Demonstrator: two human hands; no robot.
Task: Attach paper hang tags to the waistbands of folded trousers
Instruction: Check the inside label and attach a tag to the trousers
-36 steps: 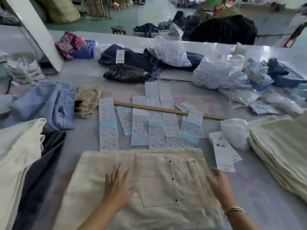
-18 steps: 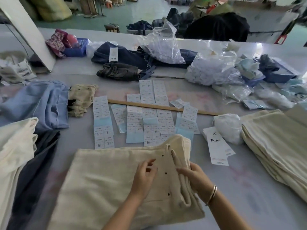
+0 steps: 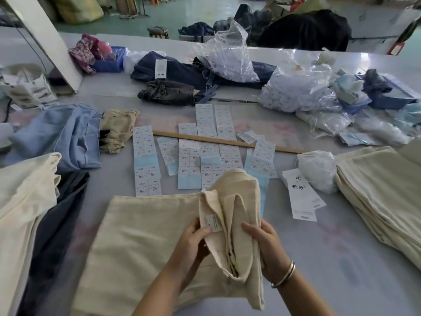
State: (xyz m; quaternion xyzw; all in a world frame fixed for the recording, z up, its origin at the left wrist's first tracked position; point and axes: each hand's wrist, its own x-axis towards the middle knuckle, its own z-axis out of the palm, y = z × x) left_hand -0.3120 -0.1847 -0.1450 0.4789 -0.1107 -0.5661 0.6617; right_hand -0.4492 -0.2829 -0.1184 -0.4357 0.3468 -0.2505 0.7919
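At your far left a stack of cream cloth [image 3: 25, 201] lies over dark fabric. The cream trousers [image 3: 141, 242] lie flat in front of you, their right end lifted and opened between your hands. Your left hand [image 3: 193, 245] curls round the raised waistband, thumb pressing just beside the small white sewn-in label [image 3: 214, 222]. Your right hand [image 3: 266, 247] grips the folds on the other side, a bangle [image 3: 284, 273] at the wrist. Beyond the raised cloth lie sheets of stickers [image 3: 205, 160]. The paper hang tags [image 3: 301, 197] lie on the table [image 3: 341, 258] to the right, apart from both hands, near a pile of folded cream trousers [image 3: 382, 201]
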